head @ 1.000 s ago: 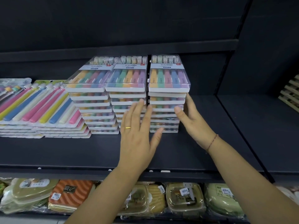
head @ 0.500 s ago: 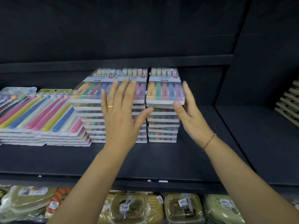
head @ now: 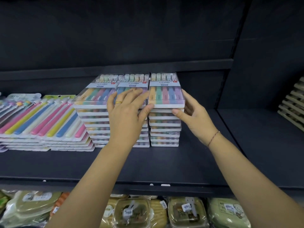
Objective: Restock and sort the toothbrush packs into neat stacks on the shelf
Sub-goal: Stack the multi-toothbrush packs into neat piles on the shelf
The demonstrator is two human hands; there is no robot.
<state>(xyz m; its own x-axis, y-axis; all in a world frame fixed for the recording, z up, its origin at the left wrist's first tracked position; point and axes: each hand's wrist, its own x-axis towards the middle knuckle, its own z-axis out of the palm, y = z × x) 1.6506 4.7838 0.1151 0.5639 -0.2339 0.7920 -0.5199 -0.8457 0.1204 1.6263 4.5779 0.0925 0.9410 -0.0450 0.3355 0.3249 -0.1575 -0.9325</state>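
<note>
Three tall stacks of clear boxed toothbrush packs stand side by side on the dark shelf (head: 148, 165). My left hand (head: 126, 112) lies flat over the top of the middle stack (head: 133, 83), and its thumb touches the front left corner of the right stack's top pack (head: 166, 96). My right hand (head: 195, 117) grips that top pack, fingers along its right side and thumb at its front edge. The left stack (head: 93, 99) is untouched. My left forearm hides part of the middle stack's front.
Low piles of flat blister toothbrush packs (head: 41, 119) lie to the left of the boxed stacks. Bare dark shelf (head: 263, 132) extends to the right, past a divider. A slatted wooden item (head: 294, 106) shows at the far right. Wrapped containers (head: 185, 211) fill the shelf below.
Both hands rose from the stacks' fronts to their tops. My left hand shifted right until its thumb met the right stack. My right hand curled round that stack's top pack.
</note>
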